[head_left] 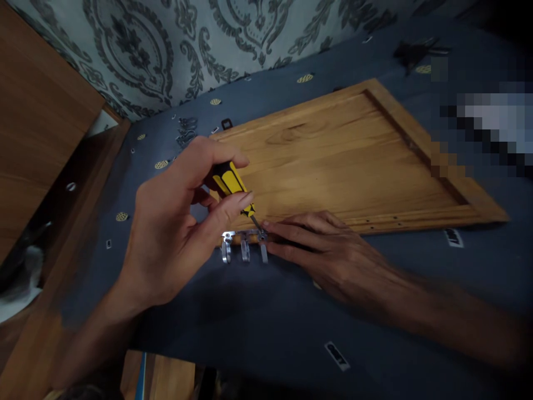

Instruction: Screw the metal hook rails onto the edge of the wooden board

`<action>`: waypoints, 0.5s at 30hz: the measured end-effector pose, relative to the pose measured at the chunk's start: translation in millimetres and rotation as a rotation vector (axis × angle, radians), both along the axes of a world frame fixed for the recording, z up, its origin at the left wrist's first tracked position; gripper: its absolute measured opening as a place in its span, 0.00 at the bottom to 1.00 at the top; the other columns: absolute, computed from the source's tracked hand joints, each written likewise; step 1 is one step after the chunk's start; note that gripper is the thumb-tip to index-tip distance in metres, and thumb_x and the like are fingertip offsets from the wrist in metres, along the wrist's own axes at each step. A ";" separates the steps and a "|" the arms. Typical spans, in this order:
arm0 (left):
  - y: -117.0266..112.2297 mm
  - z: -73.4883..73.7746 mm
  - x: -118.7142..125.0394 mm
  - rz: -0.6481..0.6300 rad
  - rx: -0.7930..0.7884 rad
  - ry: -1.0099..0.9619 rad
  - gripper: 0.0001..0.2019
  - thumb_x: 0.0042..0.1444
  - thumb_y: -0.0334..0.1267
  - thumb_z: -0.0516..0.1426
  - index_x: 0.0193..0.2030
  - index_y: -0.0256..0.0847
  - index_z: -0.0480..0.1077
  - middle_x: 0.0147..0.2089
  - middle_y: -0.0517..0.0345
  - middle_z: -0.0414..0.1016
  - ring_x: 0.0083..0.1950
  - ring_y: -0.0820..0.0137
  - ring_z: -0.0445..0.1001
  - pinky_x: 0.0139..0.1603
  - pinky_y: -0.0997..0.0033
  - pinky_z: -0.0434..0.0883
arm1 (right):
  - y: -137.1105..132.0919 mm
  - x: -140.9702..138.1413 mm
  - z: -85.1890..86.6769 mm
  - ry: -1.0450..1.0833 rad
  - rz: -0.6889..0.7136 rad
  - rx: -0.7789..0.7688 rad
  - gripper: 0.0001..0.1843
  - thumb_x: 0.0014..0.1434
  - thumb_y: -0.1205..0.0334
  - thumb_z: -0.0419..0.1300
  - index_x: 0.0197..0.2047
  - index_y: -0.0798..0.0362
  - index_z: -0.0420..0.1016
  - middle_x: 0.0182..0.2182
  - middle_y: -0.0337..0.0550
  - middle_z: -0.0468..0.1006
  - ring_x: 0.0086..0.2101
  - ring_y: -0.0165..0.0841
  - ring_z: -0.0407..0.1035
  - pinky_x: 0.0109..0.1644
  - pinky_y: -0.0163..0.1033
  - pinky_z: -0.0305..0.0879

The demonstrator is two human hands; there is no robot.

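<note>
The left hand [166,239] comes in from the lower left with the wrist bent back and the palm turned toward the wooden panel. Its fingers [216,153] and thumb are curled tight around the yellow-and-black plastic handle of a small screwdriver [228,180], the index finger arched over the top of the handle and the thumb pressed beneath it. The screwdriver slants down and to the right, and its thin metal shaft ends at the right end of a shiny silver metal hook bracket [244,244].

The right hand [328,250] reaches in from the lower right, forearm low over the bed and palm down. Its fingers [291,228] are stretched out nearly straight and close together, grasping nothing. Their tips rest at the bracket's right end, just beside the screwdriver tip; whether they pinch a screw there cannot be told.

The bracket sits against the near edge of a large flat honey-coloured wooden panel with a raised frame [353,155], close to that panel's near left corner, and three hooks hang off the edge. A row of small holes shows along the same edge, beside the right hand.

The panel lies on the bed's dark blue sheet dotted with small yellow ovals [250,316]. Grey damask wallpaper [166,50] rises behind the bed's far edge, and a brown wooden board [37,128] stands at the left.
</note>
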State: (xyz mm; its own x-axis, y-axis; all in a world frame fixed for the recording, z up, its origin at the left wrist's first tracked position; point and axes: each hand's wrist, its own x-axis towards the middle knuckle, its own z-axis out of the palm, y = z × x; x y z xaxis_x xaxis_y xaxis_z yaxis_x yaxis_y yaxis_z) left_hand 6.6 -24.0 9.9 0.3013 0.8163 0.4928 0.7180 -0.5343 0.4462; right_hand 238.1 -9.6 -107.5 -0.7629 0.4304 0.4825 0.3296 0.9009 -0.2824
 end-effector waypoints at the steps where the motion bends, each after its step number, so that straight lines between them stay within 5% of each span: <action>1: 0.3 -0.3 -0.8 0.001 -0.004 0.000 0.07 0.64 0.41 0.62 0.48 0.54 0.73 0.42 0.62 0.75 0.39 0.66 0.77 0.32 0.62 0.76 | 0.0 0.4 0.5 -0.004 -0.002 -0.006 0.25 0.65 0.76 0.49 0.59 0.53 0.78 0.61 0.52 0.78 0.55 0.46 0.74 0.52 0.55 0.75; 15: -0.4 1.6 0.3 0.006 -0.008 0.023 0.07 0.64 0.39 0.64 0.48 0.52 0.72 0.43 0.63 0.76 0.38 0.67 0.78 0.32 0.63 0.76 | 2.1 -0.3 1.0 0.029 0.010 0.027 0.22 0.69 0.74 0.48 0.60 0.60 0.76 0.57 0.54 0.81 0.55 0.45 0.73 0.54 0.53 0.74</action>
